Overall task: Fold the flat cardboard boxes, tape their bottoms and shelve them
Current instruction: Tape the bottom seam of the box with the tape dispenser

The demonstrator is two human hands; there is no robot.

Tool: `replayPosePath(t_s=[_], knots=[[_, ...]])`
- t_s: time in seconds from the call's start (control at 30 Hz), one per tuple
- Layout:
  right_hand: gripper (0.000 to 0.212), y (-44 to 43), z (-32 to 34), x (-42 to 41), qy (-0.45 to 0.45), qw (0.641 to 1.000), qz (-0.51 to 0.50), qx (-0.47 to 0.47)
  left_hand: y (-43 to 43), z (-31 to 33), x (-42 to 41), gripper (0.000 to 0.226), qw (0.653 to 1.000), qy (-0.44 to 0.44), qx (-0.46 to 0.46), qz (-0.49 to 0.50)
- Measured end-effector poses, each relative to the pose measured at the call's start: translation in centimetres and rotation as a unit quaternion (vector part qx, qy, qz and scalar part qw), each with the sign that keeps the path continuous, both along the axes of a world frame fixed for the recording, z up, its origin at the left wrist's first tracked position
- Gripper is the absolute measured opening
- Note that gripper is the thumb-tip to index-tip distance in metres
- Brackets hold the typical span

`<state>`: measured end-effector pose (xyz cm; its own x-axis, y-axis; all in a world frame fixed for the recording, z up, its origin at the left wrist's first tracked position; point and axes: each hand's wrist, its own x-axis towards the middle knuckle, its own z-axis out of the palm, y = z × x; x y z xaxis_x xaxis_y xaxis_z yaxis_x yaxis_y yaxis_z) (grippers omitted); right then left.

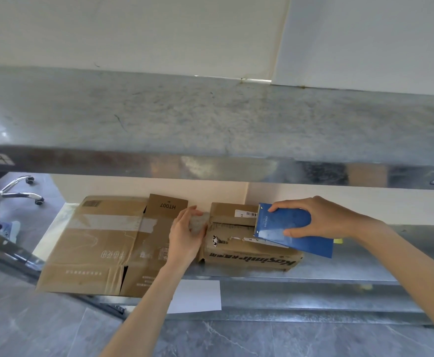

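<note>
A large flattened cardboard box (94, 243) with a strip of clear tape lies on the lower metal shelf (339, 269), overhanging its front edge. To its right sits a smaller worn cardboard box (246, 251) with printed lettering and torn flaps. My left hand (186, 234) grips a grey-brown flap or scrap at the smaller box's left edge. My right hand (321, 219) holds a blue notebook-like pad (288, 228) over the right part of that box.
The upper metal shelf (210, 119) spans the whole view above my hands, close overhead. A white sheet (197, 296) hangs at the lower shelf's front. An office chair base (9, 194) stands at the left on the grey tiled floor.
</note>
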<state>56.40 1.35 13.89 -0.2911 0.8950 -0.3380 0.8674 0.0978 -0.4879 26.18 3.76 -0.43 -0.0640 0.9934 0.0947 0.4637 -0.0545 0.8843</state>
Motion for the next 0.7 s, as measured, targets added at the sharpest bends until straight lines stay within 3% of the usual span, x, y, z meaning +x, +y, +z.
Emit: replayPosePath(t_s=[0.07, 0.2, 0.5, 0.63, 0.7], knots=[[0.046, -0.1, 0.0, 0.0, 0.000, 1.000, -0.002, -0.001, -0.5, -0.7, -0.7, 0.032, 1.000, 0.027, 0.001, 0.001], [0.047, -0.1, -0.2, 0.0, -0.002, 1.000, -0.001, 0.004, -1.0, -0.5, -1.4, 0.043, 0.999, 0.002, -0.020, -0.039], [0.048, -0.1, -0.5, -0.1, -0.008, 1.000, -0.002, 0.010, -3.0, -0.3, -1.0, 0.109, 0.962, 0.013, -0.128, -0.242], [0.047, -0.1, -0.5, 0.0, -0.001, 1.000, -0.005, 0.007, -3.5, 0.0, -0.1, 0.120, 0.958, -0.003, -0.140, -0.252], [0.047, -0.1, -0.5, 0.1, -0.001, 1.000, -0.002, 0.006, -3.2, 0.4, 0.1, 0.124, 0.962, 0.040, -0.113, -0.245]])
